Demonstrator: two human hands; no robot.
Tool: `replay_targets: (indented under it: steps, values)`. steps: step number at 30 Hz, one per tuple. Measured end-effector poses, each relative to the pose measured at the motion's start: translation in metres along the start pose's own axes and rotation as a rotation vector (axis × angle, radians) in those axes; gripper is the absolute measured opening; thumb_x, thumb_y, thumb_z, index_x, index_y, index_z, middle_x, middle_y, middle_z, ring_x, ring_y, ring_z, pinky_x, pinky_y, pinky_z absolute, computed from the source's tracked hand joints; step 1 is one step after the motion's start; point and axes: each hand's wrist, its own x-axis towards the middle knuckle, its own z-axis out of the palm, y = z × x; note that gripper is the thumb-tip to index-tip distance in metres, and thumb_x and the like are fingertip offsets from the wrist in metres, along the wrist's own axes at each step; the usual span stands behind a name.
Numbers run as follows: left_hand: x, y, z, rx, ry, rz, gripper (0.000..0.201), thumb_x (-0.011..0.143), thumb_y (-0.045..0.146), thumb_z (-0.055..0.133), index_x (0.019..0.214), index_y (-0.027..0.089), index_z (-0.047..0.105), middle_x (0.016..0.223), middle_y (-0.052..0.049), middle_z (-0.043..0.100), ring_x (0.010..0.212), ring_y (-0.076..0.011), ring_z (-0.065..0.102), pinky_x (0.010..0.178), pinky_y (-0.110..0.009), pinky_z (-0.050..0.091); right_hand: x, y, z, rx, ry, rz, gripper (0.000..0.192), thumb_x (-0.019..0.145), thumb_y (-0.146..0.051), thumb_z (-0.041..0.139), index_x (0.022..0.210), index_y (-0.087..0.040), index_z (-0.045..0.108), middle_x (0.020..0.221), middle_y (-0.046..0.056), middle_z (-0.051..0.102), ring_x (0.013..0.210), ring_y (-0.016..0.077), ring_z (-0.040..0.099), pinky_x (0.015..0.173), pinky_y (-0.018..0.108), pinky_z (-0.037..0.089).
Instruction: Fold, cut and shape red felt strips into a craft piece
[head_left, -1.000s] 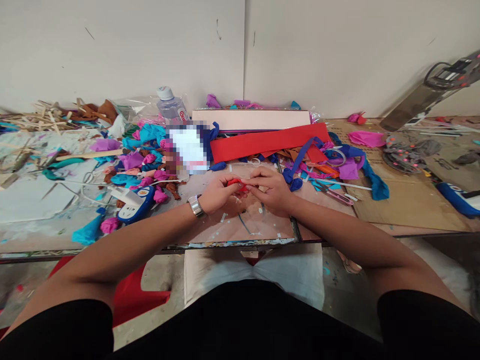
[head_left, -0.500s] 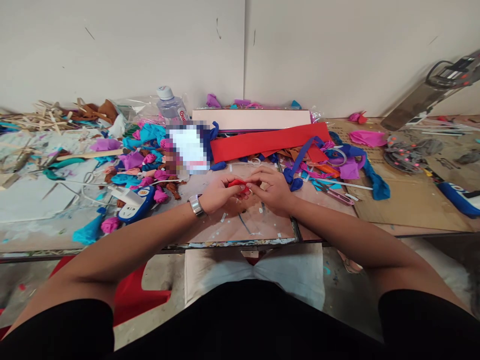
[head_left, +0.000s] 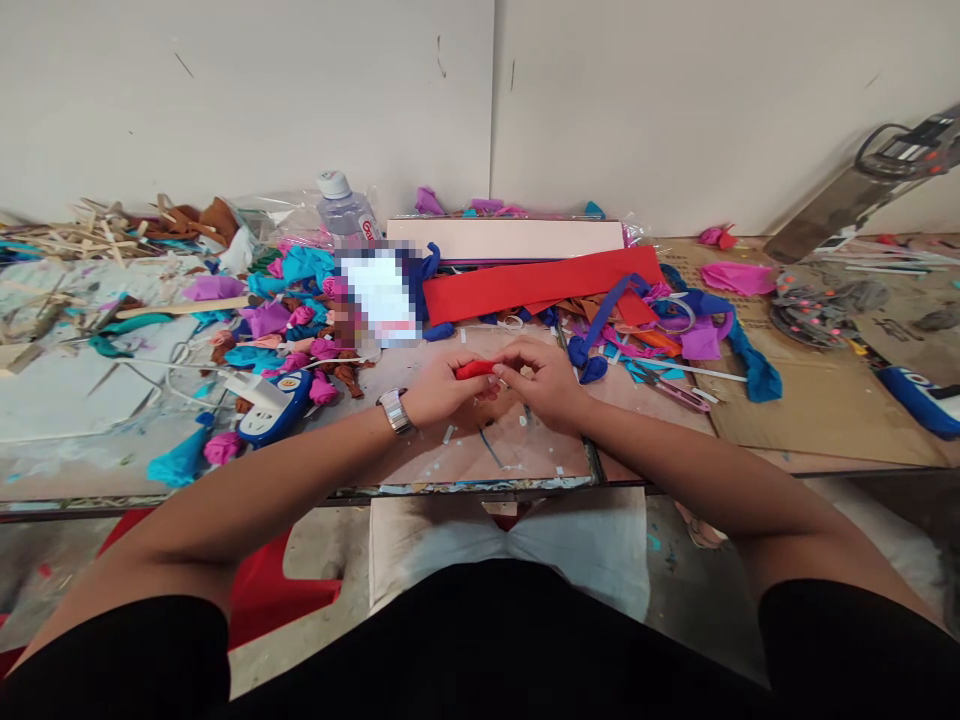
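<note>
My left hand (head_left: 437, 388) and my right hand (head_left: 545, 381) meet over the middle of the table (head_left: 525, 455). Between their fingertips sits a small rolled piece of red paper (head_left: 475, 369), pinched from both sides. A metal watch (head_left: 394, 410) is on my left wrist. Just beyond the hands lies a long strip of red paper (head_left: 536, 283), with a pale flat box (head_left: 506, 238) behind it.
Left of the hands is a heap of pink, purple and cyan paper buds (head_left: 289, 320), a blue-and-white glue gun (head_left: 271, 409) and a water bottle (head_left: 343, 211). Blue and purple scraps (head_left: 675, 330) and cardboard (head_left: 817, 400) lie right. Wooden sticks (head_left: 90, 235) pile at far left.
The red piece has been worked between the fingers from a crumpled lump into a tighter, longer roll. Both hands stay in the same place.
</note>
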Motion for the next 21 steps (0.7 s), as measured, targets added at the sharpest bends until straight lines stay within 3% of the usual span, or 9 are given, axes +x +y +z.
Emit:
replay_targets:
  steps: [11, 21]
  values:
    - [0.003, -0.006, -0.002, -0.230, -0.016, -0.093, 0.025, 0.081, 0.037, 0.084, 0.092, 0.015, 0.077, 0.081, -0.006, 0.081, 0.073, -0.0165, 0.074, 0.075, -0.029, 0.059, 0.002, 0.002, -0.004, 0.039, -0.049, -0.110, 0.020, 0.102, -0.034, 0.068, 0.106, -0.025, 0.085, 0.100, 0.006, 0.078, 0.087, 0.0184, 0.069, 0.076, 0.031, 0.058]
    - [0.003, -0.004, 0.001, -0.486, -0.038, -0.207, 0.029, 0.068, 0.029, 0.092, 0.086, 0.013, 0.076, 0.075, -0.004, 0.078, 0.067, -0.0142, 0.074, 0.071, -0.026, 0.060, 0.007, 0.016, -0.012, -0.086, -0.063, -0.441, 0.023, 0.107, -0.029, 0.063, 0.120, -0.025, 0.082, 0.108, 0.008, 0.076, 0.096, 0.0177, 0.074, 0.087, 0.033, 0.062]
